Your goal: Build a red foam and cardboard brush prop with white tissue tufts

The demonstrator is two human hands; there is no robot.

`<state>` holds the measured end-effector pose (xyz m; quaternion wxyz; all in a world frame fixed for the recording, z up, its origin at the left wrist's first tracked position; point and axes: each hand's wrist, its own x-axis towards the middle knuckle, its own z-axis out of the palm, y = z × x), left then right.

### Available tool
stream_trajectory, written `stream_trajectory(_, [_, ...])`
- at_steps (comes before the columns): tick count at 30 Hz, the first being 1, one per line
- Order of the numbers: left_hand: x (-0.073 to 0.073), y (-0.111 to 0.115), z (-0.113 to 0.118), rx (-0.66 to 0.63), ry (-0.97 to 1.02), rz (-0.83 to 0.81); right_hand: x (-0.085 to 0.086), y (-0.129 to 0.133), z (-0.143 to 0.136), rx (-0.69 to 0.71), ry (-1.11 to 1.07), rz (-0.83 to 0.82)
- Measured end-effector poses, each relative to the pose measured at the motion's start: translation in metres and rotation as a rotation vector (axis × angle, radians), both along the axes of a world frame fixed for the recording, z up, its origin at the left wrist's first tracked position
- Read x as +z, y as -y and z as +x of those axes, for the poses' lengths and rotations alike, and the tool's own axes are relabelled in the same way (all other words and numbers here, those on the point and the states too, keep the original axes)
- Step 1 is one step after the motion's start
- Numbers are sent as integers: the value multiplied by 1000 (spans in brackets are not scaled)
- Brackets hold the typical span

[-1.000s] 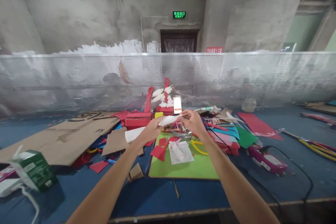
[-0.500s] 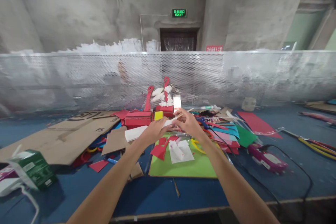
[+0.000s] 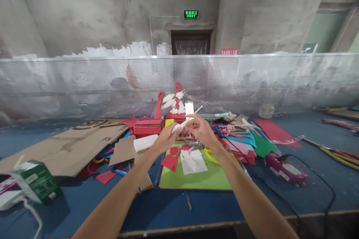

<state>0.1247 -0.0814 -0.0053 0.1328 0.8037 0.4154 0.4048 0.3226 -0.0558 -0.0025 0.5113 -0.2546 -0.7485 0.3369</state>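
Between my hands is a thin pale stick with white paper wrapped around its near end. My left hand is closed on the wrapped end. My right hand pinches at the stick just beside it, thumb and fingers close together. The stick slants up and to the right, past my right fingers. Below the hands lies a light green board bearing a square of white tissue paper and red paper scraps. A folded white paper rests left of my left hand.
Red boxes with upright red pieces and white flowers stand behind, near a lit phone. Scissors, coloured sheets and a purple corded device lie right; cardboard and a green box lie left.
The stick has tilted, its free end rising higher and pointing further back. My right hand has shifted slightly, with its fingers moved along the stick. My left hand stays in nearly the same place.
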Motion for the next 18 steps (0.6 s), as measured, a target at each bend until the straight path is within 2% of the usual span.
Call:
stream_trajectory(4, [2,1,-2,-23,-11,31,0,-2,2,148,-77,-78])
stream_trajectory(11, [1,3,-3,-22,-17,5,-4,-5,-1,163,-57,-60])
stream_trajectory(14, [2,5,3,-136,115,-164,-7,-6,-1,126,-30,-12])
stream_trajectory(18, [5,7,4,-307,332,-519,-11,-9,0,61,25,57])
